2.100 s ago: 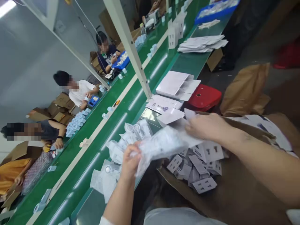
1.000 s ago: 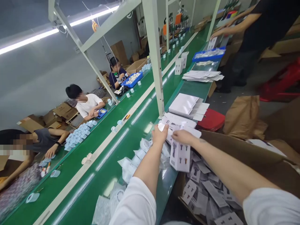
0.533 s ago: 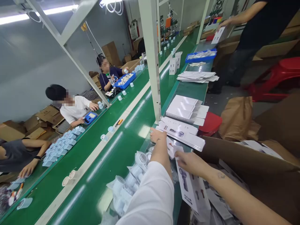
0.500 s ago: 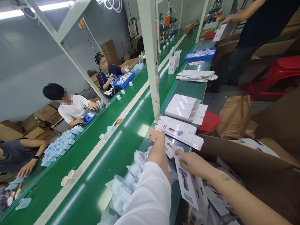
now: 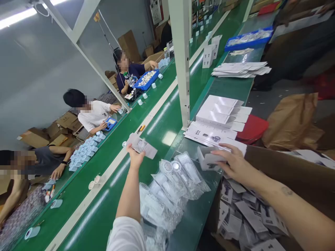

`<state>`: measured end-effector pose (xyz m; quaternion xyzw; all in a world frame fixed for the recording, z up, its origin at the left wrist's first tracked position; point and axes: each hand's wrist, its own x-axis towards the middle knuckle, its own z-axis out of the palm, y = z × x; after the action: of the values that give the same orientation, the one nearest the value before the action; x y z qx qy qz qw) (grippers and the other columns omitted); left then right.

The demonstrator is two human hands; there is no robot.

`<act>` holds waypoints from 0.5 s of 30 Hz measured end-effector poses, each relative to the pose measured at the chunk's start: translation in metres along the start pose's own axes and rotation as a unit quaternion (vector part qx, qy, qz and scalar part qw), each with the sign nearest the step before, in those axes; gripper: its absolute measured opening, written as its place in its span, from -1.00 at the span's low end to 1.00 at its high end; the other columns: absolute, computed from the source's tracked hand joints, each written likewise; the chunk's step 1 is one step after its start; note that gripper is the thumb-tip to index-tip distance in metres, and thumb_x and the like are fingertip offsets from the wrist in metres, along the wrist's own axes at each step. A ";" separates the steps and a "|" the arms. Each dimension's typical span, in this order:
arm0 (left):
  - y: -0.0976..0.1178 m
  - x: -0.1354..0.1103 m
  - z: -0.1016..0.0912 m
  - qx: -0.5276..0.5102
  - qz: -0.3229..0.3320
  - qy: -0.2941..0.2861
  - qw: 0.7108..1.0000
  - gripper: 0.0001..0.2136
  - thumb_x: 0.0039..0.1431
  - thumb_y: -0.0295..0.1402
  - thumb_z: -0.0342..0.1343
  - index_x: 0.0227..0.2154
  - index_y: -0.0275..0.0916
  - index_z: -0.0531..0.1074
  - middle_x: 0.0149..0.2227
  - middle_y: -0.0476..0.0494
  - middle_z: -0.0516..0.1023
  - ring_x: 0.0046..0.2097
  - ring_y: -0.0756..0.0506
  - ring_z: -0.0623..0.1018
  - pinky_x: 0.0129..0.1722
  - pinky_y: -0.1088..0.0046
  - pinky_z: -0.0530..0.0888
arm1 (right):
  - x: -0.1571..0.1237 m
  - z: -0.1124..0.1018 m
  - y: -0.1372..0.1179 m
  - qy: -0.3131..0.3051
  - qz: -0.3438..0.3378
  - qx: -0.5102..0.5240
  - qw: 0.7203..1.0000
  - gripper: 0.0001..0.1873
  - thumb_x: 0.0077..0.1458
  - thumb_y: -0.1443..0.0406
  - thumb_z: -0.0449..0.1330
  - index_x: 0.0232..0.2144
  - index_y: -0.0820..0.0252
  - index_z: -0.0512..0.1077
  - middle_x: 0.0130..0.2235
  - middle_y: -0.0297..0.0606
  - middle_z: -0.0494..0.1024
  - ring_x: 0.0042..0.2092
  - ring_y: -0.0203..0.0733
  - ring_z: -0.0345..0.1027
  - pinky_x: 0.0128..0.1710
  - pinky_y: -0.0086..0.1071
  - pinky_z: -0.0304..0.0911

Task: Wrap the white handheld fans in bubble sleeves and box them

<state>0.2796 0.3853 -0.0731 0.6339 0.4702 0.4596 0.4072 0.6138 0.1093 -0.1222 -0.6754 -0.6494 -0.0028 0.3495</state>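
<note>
My left hand (image 5: 136, 157) is raised over the green conveyor, its fingers closed on a bagged pale part (image 5: 142, 144) that looks like a wrapped, long-handled piece. In my right hand (image 5: 232, 160) is a white carton (image 5: 208, 158), gripped at its right side, its open end facing left. Between and below the hands lies a row of clear plastic bags (image 5: 170, 184) with white, round-headed parts inside. Just behind the right hand rests a stack of flat printed cartons (image 5: 211, 134), with plain white folded cartons (image 5: 218, 109) beyond it.
A large cardboard box (image 5: 274, 170) of filled printed cartons stands at the right. A white post (image 5: 180, 62) rises at the bench edge. Co-workers sit across the conveyor (image 5: 104, 209) near light-blue cups (image 5: 85, 151). A blue tray (image 5: 248, 38) sits farther up the bench.
My left hand has left the flat cartons and moved left, now with a bagged part. My right hand has lifted from above the large box to the bench, holding an open carton. The view has shifted.
</note>
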 end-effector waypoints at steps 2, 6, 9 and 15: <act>-0.018 -0.003 -0.031 0.033 -0.051 0.004 0.998 -0.30 -0.31 -0.61 0.29 -0.12 -0.12 0.04 -0.13 -0.05 0.36 -0.09 -0.11 0.55 -0.01 0.22 0.53 | -0.001 -0.009 0.009 -0.004 0.012 0.012 1.000 -0.75 0.31 0.27 0.01 -0.07 -0.05 0.44 0.01 -0.10 0.45 0.22 0.10 0.25 0.22 0.09 0.18; -0.036 -0.016 -0.070 0.060 -0.078 -0.007 0.995 -0.35 -0.32 -0.58 0.30 -0.17 -0.12 0.06 -0.15 -0.03 0.36 -0.08 -0.12 0.54 -0.05 0.24 0.55 | -0.007 -0.024 0.011 -0.008 0.064 0.023 0.998 -0.80 0.25 0.19 0.07 -0.15 -0.03 0.45 0.14 -0.04 0.21 0.26 0.14 0.18 0.18 0.02 0.26; -0.039 -0.019 -0.081 0.077 -0.077 -0.029 0.994 -0.35 -0.29 -0.53 0.35 -0.14 -0.12 0.10 -0.08 -0.12 0.38 -0.01 -0.19 0.54 -0.10 0.22 0.58 | -0.009 -0.018 -0.007 -0.003 0.182 0.022 0.983 -0.43 0.07 0.00 0.24 0.08 0.02 0.27 0.31 0.07 -0.07 0.38 0.31 -0.05 0.10 0.02 0.36; -0.017 -0.021 -0.080 0.164 -0.007 -0.017 0.986 -0.39 -0.22 -0.45 0.40 -0.08 -0.18 0.23 0.09 -0.31 0.34 0.23 -0.37 0.39 0.23 -0.08 0.35 | 0.021 0.006 -0.045 0.132 0.295 -0.001 0.946 -0.46 0.16 0.00 0.15 0.04 0.11 0.09 0.14 0.13 0.15 0.33 0.31 -0.03 0.27 0.06 0.11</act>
<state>0.1955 0.3757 -0.0739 0.6970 0.5364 0.3622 0.3088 0.5747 0.1262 -0.0960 -0.8304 -0.3695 0.0104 0.4168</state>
